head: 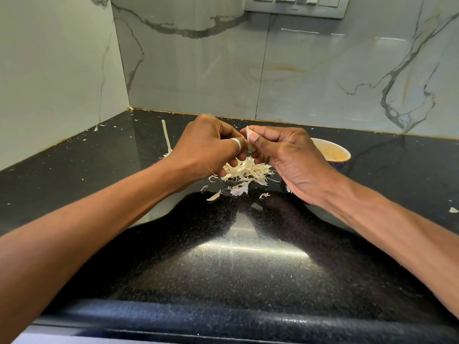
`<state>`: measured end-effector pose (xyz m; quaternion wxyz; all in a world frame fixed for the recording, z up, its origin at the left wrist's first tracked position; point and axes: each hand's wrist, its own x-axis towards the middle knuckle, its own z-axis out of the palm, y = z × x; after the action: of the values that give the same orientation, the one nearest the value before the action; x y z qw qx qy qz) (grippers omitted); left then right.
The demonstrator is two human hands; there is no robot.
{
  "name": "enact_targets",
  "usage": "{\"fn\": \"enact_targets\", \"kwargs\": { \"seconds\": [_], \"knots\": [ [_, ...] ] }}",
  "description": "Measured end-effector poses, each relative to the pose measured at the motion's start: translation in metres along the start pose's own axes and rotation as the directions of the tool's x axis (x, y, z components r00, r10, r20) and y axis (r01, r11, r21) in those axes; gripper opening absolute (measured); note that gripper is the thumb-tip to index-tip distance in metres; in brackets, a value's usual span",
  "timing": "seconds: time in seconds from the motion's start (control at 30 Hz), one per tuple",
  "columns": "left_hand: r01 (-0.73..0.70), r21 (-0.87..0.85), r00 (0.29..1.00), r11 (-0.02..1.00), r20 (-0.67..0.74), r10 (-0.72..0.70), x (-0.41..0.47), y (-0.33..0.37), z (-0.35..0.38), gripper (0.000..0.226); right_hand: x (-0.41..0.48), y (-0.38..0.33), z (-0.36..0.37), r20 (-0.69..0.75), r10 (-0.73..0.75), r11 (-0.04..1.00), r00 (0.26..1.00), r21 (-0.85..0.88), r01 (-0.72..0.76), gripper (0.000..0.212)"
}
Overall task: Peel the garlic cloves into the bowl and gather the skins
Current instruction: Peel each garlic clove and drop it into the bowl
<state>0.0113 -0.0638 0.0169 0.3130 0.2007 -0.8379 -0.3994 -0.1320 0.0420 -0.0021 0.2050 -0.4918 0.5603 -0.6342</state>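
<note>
right hand (pixel 285 155) pinching garlic clove (pixel 249 143), skins (pixel 246 173) beneath

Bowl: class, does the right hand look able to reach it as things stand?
Probably yes. The bowl sits just beyond the right hand with nothing between them. The hand pinches a clove, which it could carry over.

On my left hand (pixel 200 150) I see one plain silver ring (pixel 236 144), a smooth band. To the right of the ring, my right hand (pixel 288 160) is bare, with a short-cut thumbnail (pixel 253 138). Both forearms (pixel 111 207), nearer to me than the ring, are bare too.
</note>
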Motion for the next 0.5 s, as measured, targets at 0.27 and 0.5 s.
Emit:
{"fn": "enact_targets", "kwargs": {
  "seconds": [0.27, 0.5],
  "knots": [
    [0.010, -0.004, 0.999, 1.000, -0.031, -0.010, -0.0007, -0.0010, 0.0016, 0.018, 0.0012, 0.0028, 0.0024, -0.013, -0.012, 1.000, 1.000, -0.008, 0.012, 0.022],
    [0.006, 0.001, 0.999, 1.000, -0.032, -0.006, -0.0015, -0.0005, 0.0009, 0.019, -0.0001, 0.0031, 0.0038, -0.011, 0.001, 1.000, 1.000, 0.011, -0.001, 0.025]
  ]
}}
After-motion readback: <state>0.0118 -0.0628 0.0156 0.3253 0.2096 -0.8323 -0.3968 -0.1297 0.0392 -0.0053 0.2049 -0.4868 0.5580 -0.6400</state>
